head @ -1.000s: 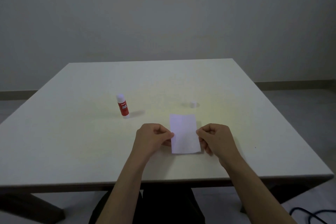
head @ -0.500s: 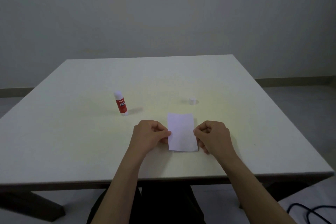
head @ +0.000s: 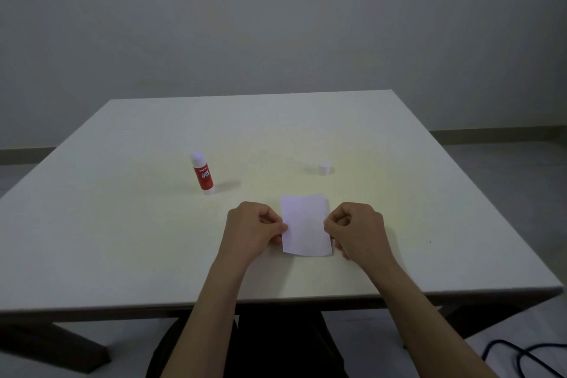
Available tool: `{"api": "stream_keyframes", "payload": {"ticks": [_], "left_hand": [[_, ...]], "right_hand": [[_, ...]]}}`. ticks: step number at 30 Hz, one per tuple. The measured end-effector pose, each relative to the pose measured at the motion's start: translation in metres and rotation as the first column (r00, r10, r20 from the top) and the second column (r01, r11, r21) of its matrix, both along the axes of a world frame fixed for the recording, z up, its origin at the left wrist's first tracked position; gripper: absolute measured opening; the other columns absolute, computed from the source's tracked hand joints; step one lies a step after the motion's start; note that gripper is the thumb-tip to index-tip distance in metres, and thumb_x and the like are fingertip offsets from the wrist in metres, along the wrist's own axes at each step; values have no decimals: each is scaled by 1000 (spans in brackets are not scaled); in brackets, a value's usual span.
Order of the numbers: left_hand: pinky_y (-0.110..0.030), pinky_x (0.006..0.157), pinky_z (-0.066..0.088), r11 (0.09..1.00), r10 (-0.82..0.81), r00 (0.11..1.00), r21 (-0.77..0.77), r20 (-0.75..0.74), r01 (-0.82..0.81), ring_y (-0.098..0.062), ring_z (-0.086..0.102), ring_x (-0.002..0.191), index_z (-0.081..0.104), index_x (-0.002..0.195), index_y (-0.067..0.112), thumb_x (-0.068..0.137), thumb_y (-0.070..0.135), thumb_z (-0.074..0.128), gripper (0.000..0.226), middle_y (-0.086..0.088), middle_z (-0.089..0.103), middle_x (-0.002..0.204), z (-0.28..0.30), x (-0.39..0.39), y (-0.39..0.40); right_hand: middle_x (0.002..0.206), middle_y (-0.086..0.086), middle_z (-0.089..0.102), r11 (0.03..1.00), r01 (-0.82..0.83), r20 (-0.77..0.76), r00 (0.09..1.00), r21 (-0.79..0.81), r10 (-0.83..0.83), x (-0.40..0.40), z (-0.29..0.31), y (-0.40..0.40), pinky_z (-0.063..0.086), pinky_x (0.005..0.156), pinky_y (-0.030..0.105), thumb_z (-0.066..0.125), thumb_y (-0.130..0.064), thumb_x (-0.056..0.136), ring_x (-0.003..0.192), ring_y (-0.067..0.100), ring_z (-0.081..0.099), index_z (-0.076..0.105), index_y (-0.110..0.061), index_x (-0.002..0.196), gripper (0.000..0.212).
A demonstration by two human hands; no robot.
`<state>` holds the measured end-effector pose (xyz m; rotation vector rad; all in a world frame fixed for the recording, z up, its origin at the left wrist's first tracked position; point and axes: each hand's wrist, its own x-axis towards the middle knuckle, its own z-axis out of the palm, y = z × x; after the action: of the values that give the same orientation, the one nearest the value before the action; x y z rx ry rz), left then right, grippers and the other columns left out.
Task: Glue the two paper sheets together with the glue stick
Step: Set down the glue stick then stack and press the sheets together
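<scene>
A small white paper sheet (head: 305,224) is held between both hands just above the white table (head: 122,239), near its front edge. My left hand (head: 253,228) pinches the sheet's left edge and my right hand (head: 357,228) pinches its right edge. A thin edge of a second sheet shows along the right and bottom side, so the two sheets lie stacked. The red glue stick (head: 202,173) stands upright to the left and farther back, uncapped. Its white cap (head: 323,168) lies apart on the table behind the paper, to the right.
A dark cable (head: 527,356) lies on the floor at the lower right. A dark table leg (head: 55,347) shows at the lower left. My dark-clothed lap is under the table's front edge.
The view has shifted slightly and everything sits a little higher in the frame. Both hands keep the same pinch on the paper; the glue stick and cap have not moved.
</scene>
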<state>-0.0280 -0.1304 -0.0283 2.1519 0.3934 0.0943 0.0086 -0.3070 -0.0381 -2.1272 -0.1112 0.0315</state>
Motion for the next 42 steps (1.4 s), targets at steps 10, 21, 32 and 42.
{"api": "stream_keyframes", "payload": {"ticks": [10,21,32,42], "left_hand": [[-22,57,41,968,2,996,249,94,-26,-17,59,67,67,62,13,70,15,75,11,13,56,56,-5,2,-7],[-32,116,16,750,-430,901,534,-55,391,-15,17,147,31,145,27,93,31,51,55,10,24,157,-19,12,15],[-37,118,-4,677,-497,836,499,-232,541,-13,-9,148,2,150,28,72,73,49,102,15,-2,160,-30,11,26],[-38,118,-9,665,-510,830,508,-228,548,-12,-16,146,-4,148,35,75,73,43,95,20,-9,158,-34,9,27]], "right_hand": [[62,7,51,985,-13,50,999,-173,22,3,-3,9,33,51,31,52,3,69,62,22,43,53,3,67,2],[75,8,56,990,-50,-54,998,-133,43,8,3,6,46,40,26,63,-3,78,49,25,56,58,-7,106,29],[56,1,53,992,-91,-66,994,-87,85,7,5,1,36,28,15,60,-1,79,41,13,52,56,-11,116,38],[145,0,46,899,11,213,973,-439,91,-34,-16,-13,13,115,39,39,-8,94,142,22,24,44,-16,136,43]]}}
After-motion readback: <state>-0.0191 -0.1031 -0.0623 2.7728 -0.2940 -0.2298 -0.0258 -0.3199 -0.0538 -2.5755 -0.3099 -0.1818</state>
